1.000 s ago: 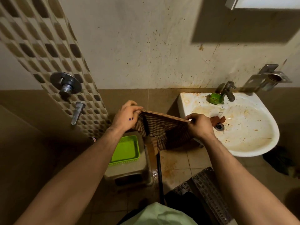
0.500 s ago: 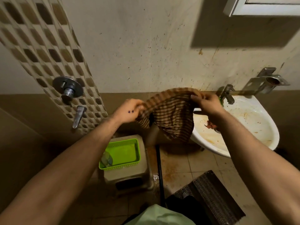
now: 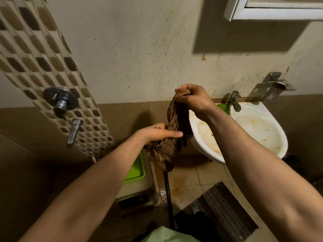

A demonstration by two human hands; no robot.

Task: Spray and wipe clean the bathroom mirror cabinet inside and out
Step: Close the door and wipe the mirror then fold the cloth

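A brown striped cloth hangs bunched between my two hands, just left of the sink. My right hand grips its top end in a fist, raised in front of the wall. My left hand is lower and wraps around the cloth's middle, with the loose end drooping below it. The white mirror cabinet shows only its bottom edge at the upper right, well above both hands.
A stained white sink with a tap and a green item stands at the right. A metal holder juts from the wall. Shower valve and spout at left. A green tray sits on a stool; a mat lies on the floor.
The cloth was stretched wide between both hands; now it is gathered into a vertical bunch. My right hand rose, my left hand dropped and slid toward the middle.
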